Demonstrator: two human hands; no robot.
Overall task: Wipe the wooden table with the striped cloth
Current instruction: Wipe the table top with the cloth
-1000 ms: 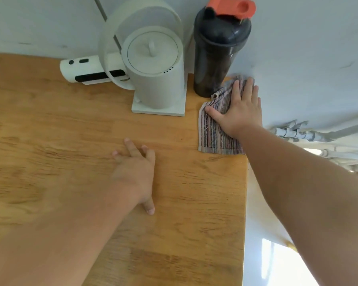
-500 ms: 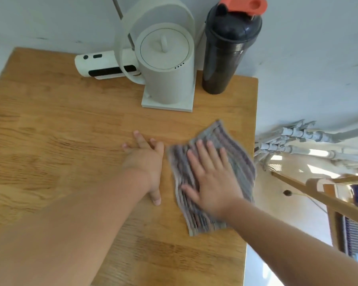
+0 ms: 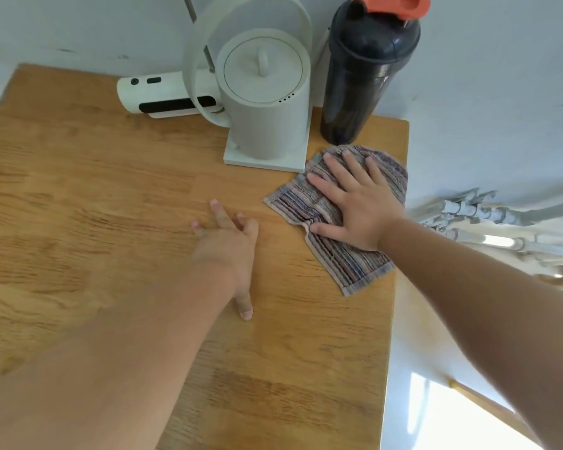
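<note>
The striped cloth (image 3: 348, 261) lies flat on the wooden table (image 3: 95, 190) near its right edge, just in front of the kettle base and the dark bottle. My right hand (image 3: 358, 203) presses down on the cloth's upper half with fingers spread flat. My left hand (image 3: 228, 248) rests palm-down on the bare wood to the left of the cloth, fingers apart, holding nothing. A gap of wood separates the left hand from the cloth.
A white kettle (image 3: 267, 102) on a square base stands at the back of the table. Beside it on the right is a dark shaker bottle (image 3: 361, 79) with an orange lid. A white cylindrical device (image 3: 163, 95) lies behind the kettle. The table's right edge drops to pipes (image 3: 475, 209).
My right hand has slid the cloth from the middle right of the table back toward the far right corner by the bottle. The left hand has stayed in place.
</note>
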